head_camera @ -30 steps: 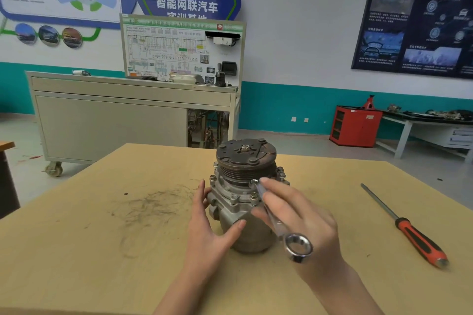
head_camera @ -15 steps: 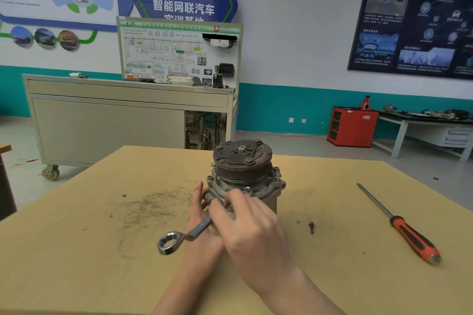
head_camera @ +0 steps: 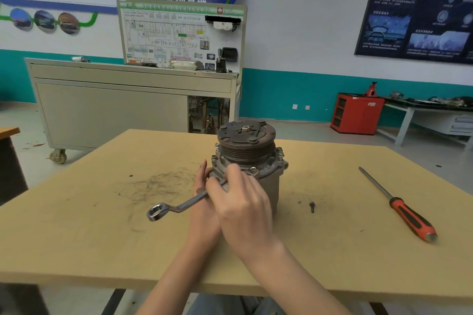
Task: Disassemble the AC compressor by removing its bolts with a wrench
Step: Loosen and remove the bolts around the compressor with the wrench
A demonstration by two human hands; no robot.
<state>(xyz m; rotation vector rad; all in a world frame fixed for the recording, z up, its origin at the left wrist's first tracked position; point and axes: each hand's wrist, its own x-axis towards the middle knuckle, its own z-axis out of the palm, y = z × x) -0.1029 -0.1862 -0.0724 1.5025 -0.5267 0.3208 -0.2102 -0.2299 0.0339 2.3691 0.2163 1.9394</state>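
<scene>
Grip: right hand clenched round wrench, left hand pressed straight-fingered against compressor, upright on table

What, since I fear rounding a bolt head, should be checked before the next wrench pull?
1. The wrench seated on a bolt head: cannot tell, the right hand covers that end.
2. The right hand's grip on the wrench: ok.
3. The left hand bracing the AC compressor: ok, fingers against its left side.
4. AC compressor upright on the table: ok.
5. The loose bolt out of the swing path: ok, right of the AC compressor.
</scene>
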